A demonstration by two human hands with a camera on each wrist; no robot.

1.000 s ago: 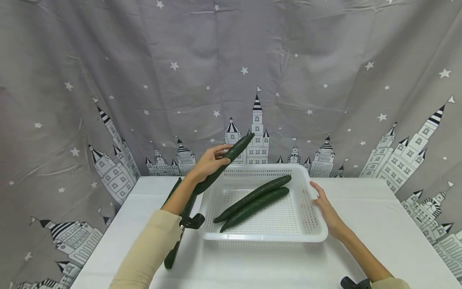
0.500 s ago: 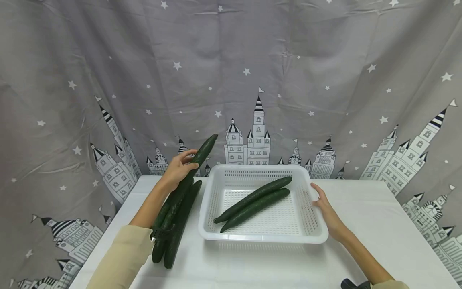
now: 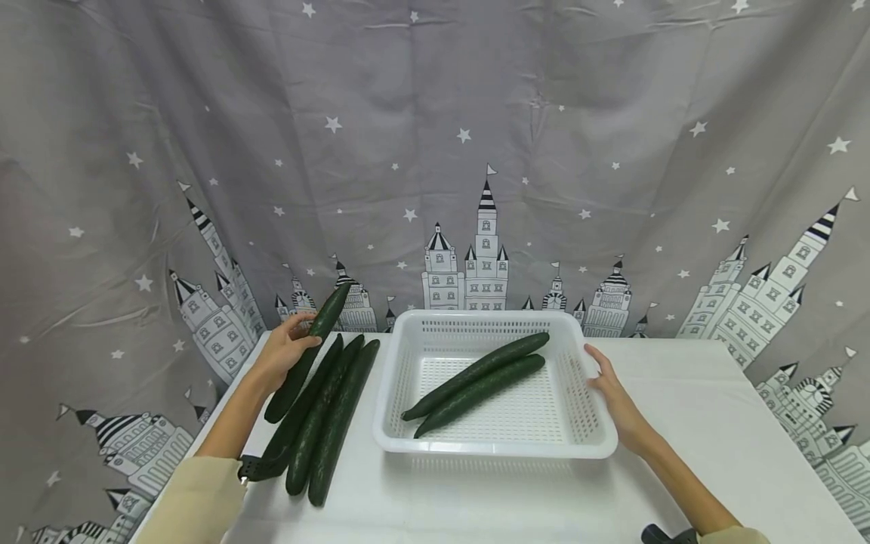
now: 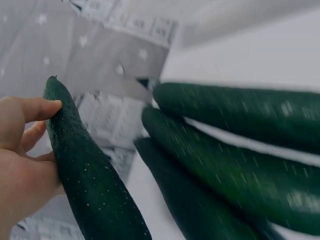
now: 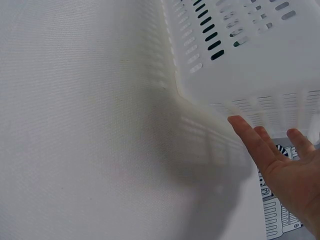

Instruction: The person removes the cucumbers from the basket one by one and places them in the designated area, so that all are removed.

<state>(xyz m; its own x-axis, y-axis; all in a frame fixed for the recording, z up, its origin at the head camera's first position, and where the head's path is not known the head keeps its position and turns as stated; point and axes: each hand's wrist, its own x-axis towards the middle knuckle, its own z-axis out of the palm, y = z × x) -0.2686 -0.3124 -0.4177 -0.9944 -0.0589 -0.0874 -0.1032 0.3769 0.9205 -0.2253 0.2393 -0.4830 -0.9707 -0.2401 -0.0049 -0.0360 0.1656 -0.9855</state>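
Observation:
My left hand (image 3: 280,358) grips a long dark green cucumber (image 3: 330,313), which slants with its far end raised over the table's left side. In the left wrist view, thumb and fingers pinch that cucumber (image 4: 92,175) near its tip. Right beside it lie three more cucumbers (image 3: 345,415), side by side on the table. A white perforated basket (image 3: 489,447) stands in the middle, with two cucumbers (image 3: 479,385) lying diagonally inside. At the basket's right wall is my right hand (image 3: 617,400); the right wrist view shows its extended fingers (image 5: 252,142) against the outer side.
A white cloth covers the table (image 3: 680,408). Behind it hangs a grey curtain (image 3: 584,98) printed with castles and stars. Dark straps with small devices sit at both wrists, the left one (image 3: 261,468) close over the lying cucumbers.
My left hand has carried its cucumber leftward, from beside the basket across the lying cucumbers to their left side, and lowered it. My right hand stays at the basket.

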